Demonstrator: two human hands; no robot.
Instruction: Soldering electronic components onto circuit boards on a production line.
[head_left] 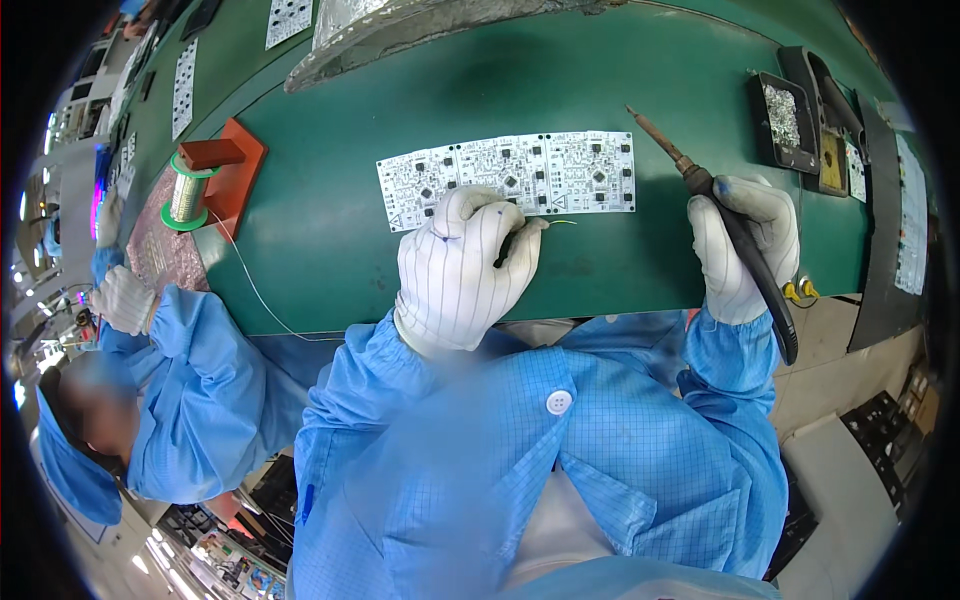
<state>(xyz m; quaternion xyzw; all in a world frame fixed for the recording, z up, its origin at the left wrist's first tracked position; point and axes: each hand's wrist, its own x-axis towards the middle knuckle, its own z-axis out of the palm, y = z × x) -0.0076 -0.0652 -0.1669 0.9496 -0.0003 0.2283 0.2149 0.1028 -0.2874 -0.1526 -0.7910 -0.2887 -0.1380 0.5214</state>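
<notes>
My gloved left hand (pixel 465 265) is curled over the lower edge of a white circuit board panel (pixel 590 175), its fingers pinched together. From its fingertips a short thin yellow-green wire (pixel 564 222) sticks out to the right, just below the panel. The panel lies flat, its lower left part covered by the hand, and carries small dark components. In my gloved right hand (pixel 745 240) is a soldering iron (pixel 742 235) with a black handle. Its brown tip points up and left, beyond the panel's right end and apart from it.
An orange stand holds a solder spool (pixel 187 192), its strand trailing to the table's front edge. A black tray (pixel 784 122) of small metal bits stands by the iron holder (pixel 830 150). Foil-like covering (pixel 400 40) borders the back. At left sits a co-worker, with a gloved hand (pixel 122 300).
</notes>
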